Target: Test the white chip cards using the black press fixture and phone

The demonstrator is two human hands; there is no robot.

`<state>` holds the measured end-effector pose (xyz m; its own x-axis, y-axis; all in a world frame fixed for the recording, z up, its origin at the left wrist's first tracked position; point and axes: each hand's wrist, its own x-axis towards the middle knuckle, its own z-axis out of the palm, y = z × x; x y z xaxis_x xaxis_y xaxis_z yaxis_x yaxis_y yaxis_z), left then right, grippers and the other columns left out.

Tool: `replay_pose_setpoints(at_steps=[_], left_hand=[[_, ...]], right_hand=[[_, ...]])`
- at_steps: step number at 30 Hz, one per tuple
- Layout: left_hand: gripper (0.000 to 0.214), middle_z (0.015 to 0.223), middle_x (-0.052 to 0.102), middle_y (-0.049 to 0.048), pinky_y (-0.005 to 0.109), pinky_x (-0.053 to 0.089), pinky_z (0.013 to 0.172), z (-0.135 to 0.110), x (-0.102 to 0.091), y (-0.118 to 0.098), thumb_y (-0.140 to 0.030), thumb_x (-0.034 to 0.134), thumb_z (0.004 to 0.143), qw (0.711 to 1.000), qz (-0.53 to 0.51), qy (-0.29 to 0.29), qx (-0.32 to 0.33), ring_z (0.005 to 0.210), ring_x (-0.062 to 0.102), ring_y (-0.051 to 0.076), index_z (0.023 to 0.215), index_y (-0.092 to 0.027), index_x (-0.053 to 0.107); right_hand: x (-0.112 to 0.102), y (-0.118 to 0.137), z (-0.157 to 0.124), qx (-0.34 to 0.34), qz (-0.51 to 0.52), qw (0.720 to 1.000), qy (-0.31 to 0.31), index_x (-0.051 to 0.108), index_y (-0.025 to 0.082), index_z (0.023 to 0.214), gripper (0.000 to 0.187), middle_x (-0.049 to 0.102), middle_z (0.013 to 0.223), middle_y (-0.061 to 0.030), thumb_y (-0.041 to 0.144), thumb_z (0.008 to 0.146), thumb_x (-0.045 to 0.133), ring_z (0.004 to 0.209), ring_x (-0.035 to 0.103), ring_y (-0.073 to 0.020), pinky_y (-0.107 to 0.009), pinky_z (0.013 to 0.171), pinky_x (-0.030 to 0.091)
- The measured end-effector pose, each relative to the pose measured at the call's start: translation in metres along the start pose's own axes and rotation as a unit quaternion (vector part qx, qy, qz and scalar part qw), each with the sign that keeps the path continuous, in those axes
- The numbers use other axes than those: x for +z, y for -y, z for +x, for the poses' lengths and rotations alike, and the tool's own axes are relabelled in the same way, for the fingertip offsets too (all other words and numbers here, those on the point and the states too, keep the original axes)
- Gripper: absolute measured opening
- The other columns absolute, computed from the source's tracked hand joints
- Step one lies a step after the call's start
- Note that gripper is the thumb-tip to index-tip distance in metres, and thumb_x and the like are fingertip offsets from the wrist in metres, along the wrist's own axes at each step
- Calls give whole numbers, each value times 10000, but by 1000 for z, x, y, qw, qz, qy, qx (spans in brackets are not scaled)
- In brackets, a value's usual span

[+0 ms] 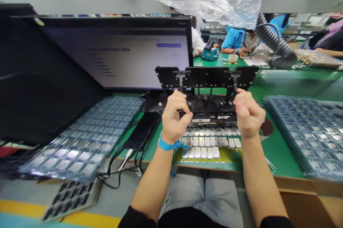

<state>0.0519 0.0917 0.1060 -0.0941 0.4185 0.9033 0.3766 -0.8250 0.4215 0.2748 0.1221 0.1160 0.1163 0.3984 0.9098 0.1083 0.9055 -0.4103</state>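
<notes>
My left hand [175, 117] and right hand [249, 113] curl shut on the clamp levers [181, 84] of a black metal fixture [206, 77], its white label [202, 120] too small to read. Rows of silver modules [206, 142] sit just below the fixture on the green tabletop [278, 153], with blister trays [302, 135] either side and a monitor [115, 56] behind it.

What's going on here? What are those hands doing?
A person at a green workbench is gripping a black metal fixture with both hands, the left hand wearing a blue wrist strap, and the right hand beside it. Rows of small silver parts lie just below the fixture. Plastic trays of parts sit on each side, the left tray and the right tray. Farther back, another person in blue works at a bench.
</notes>
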Motion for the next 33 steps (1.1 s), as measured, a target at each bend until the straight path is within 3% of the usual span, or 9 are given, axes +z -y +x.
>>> replay_pose_setpoints(at_steps=[13, 33], left_hand=[[97, 857, 551, -6, 533, 406, 1163, 6, 3, -9, -232, 608, 861, 1000, 1, 2, 12, 1049, 581, 208, 815, -247, 524], [107, 837, 550, -5, 530, 435, 1147, 7, 1, -11, -276, 591, 881, 1000, 19, 1, 21, 1036, 592, 209, 815, -254, 511]], right_hand=[[6, 0, 9, -27, 31, 998, -42, 425, 180, 500, 347, 440, 520, 39, 181, 776, 635, 618, 512, -128, -478, 927, 493], [9, 3, 11, -37, 34, 998, -32, 423, 174, 508, 348, 438, 526, 35, 168, 789, 628, 616, 510, -120, -457, 925, 499]])
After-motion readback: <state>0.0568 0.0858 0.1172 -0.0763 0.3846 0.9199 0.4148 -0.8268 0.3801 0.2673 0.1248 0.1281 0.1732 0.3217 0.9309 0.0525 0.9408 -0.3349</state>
